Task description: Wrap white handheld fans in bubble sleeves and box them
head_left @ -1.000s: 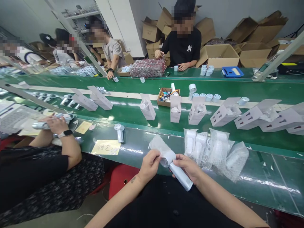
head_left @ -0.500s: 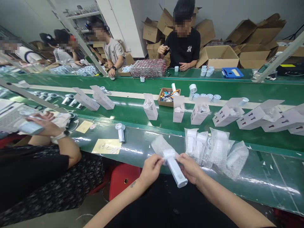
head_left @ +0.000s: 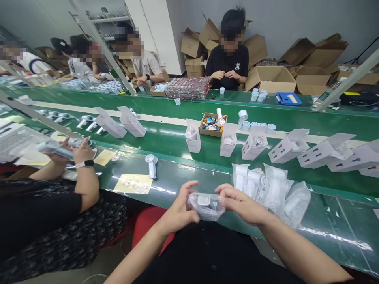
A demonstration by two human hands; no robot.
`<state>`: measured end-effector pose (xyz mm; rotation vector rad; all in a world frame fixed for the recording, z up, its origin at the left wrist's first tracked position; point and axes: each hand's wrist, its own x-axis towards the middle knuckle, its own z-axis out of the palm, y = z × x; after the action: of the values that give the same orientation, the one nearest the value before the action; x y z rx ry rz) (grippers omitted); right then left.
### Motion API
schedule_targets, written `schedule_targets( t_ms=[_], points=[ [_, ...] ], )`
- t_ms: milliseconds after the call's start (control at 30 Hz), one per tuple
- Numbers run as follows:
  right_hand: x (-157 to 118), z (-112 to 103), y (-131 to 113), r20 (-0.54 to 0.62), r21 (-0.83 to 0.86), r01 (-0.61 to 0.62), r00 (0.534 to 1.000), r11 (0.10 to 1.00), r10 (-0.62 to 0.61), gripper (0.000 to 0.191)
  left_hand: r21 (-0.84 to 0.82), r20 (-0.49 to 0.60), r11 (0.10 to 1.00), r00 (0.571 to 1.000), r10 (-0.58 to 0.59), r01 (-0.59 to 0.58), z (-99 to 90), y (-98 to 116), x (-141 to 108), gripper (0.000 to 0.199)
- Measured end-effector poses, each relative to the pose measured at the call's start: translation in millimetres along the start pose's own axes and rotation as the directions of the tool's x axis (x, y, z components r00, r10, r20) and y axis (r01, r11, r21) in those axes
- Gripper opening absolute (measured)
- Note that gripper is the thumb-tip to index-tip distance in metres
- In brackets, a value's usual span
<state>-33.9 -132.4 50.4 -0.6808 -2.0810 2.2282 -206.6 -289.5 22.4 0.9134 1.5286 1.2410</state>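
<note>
Packing line in a workshop: long green conveyor table (head_left: 325, 232) runs left to right, stacked cardboard cartons (head_left: 274, 77) against the far wall. Far side: a seated person in a black shirt (head_left: 227, 63), hands together at chest, more workers further left. Near left: a co-worker's arm with a watch (head_left: 84, 163), that hand holding a pale cylindrical item, too blurred to identify. Mid-belt: row of open white boxes (head_left: 254, 144) leaning at angles, small brown tray of mixed parts (head_left: 212, 124) just behind them, cluster of white caps (head_left: 257, 125) to its right. Far belt: stack of clear trays (head_left: 188, 87), blue tray (head_left: 286, 98) to the right. Near edge: pile of bubble-wrapped units (head_left: 272, 191) just right of the hands, a bare white handheld fan (head_left: 151, 165) lying left of them, yellow paper note (head_left: 133, 183) beside it, writing illegible. Left hand (head_left: 180, 211) and right hand (head_left: 241, 203) both pinch a bubble-wrap pouch (head_left: 207, 205) held between them over the lap, at the near table edge; fingers closed on its two ends. White object inside the pouch shows only partly through the wrap. Right end of the belt is cut off by the frame.
</note>
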Motion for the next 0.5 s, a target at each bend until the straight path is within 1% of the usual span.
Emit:
schedule_targets(
  t_ms=[33, 67, 100, 133, 200, 267, 333, 367, 400, 433, 467, 500],
  points=[
    [7, 8, 2, 0.067, 0.061, 0.009, 0.998, 0.998, -0.013, 0.028, 0.085, 0.036, 0.996, 0.999, 0.016, -0.019, -2.4, -1, 0, 0.102],
    [13, 17, 4, 0.117, 0.108, -0.003, 0.993, 0.994, -0.009, 0.028, 0.179, 0.062, 0.983, 0.997, 0.033, -0.044, -3.7, -4, 0, 0.109],
    [19, 25, 4, 0.137, 0.134, -0.026, 0.991, 0.991, 0.007, 0.028, 0.267, 0.074, 0.961, 0.995, 0.059, -0.077, -4.3, -6, 0, 0.103],
    [25, 33, 4, 0.131, 0.131, -0.041, 0.991, 0.991, 0.023, 0.027, 0.337, 0.074, 0.935, 0.993, 0.095, -0.115, -4.5, -9, 0, 0.087],
    [33, 44, 2, 0.089, 0.063, -0.038, 0.996, 0.997, 0.033, 0.025, 0.414, 0.041, 0.894, 0.985, 0.169, -0.17, -6.0, -15, 0, 0.051],
    [40, 48, 0, 0.085, -0.008, 0.016, 0.996, 1.0, -0.015, 0.023, 0.443, -0.034, 0.878, 0.974, 0.222, -0.184, -11.5, -20, -2, 0.029],
    [47, 47, 3, 0.083, -0.025, 0.08, 0.994, 0.997, -0.077, 0.023, 0.433, -0.147, 0.888, 0.959, 0.243, -0.158, -21.8, -26, -6, 0.018],
    [52, 46, 7, 0.043, -0.005, 0.083, 0.996, 0.997, -0.083, 0.024, 0.406, -0.223, 0.905, 0.947, 0.231, -0.126, -28.4, -29, -8, 0.017],
    [58, 44, 13, -0.03, 0.022, 0.062, 0.998, 0.998, -0.061, 0.025, 0.355, -0.312, 0.932, 0.93, 0.195, -0.077, -35.7, -32, -10, 0.018],
    [66, 42, 20, -0.123, 0.052, 0.02, 0.992, 0.998, -0.013, 0.027, 0.276, -0.404, 0.961, 0.905, 0.133, -0.018, -43.4, -35, -12, 0.02],
    [76, 41, 27, -0.215, 0.08, -0.03, 0.976, 0.996, 0.047, 0.027, 0.175, -0.484, 0.984, 0.874, 0.049, 0.042, -51.4, -38, -14, 0.025],
    [88, 41, 34, -0.287, 0.1, -0.079, 0.952, 0.992, 0.104, 0.027, 0.069, -0.54, 0.993, 0.84, -0.04, 0.092, -59.6, -41, -15, 0.03]
  ],
)
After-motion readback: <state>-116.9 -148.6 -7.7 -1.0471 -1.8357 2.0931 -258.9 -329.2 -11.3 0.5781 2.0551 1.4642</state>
